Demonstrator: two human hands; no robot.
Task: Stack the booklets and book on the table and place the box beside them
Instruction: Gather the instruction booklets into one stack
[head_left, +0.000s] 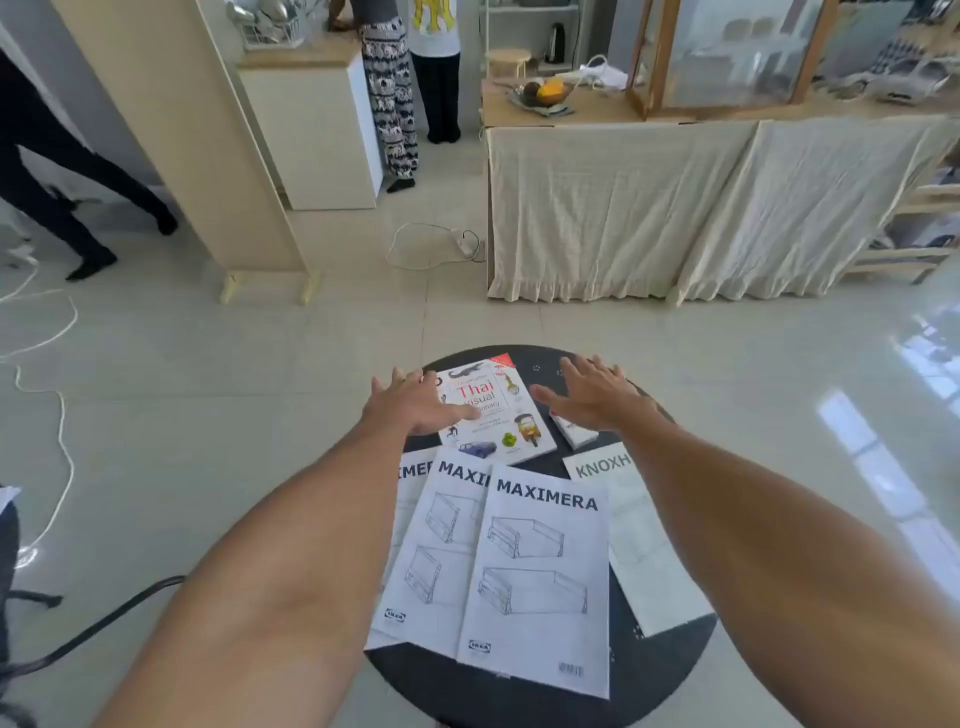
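A Thai visual dictionary book (493, 410) lies at the far side of the round black table (660, 670). My left hand (410, 402) is spread open over its left edge, thumb on the cover. My right hand (592, 397) hovers open just right of the book, above a small white box (571, 434) that it partly hides. Nearer me lie three overlapping MAXIMERA booklets (540, 577), fanned leftward. A KNOXHULT booklet (644, 545) lies to their right, partly under my right forearm.
A cloth-draped table (675, 208) with a fruit bowl (545, 93) stands across the tiled floor. Two people stand by a white cabinet (317, 130) at the back; another person's legs are at far left. Cables trail on the floor at left.
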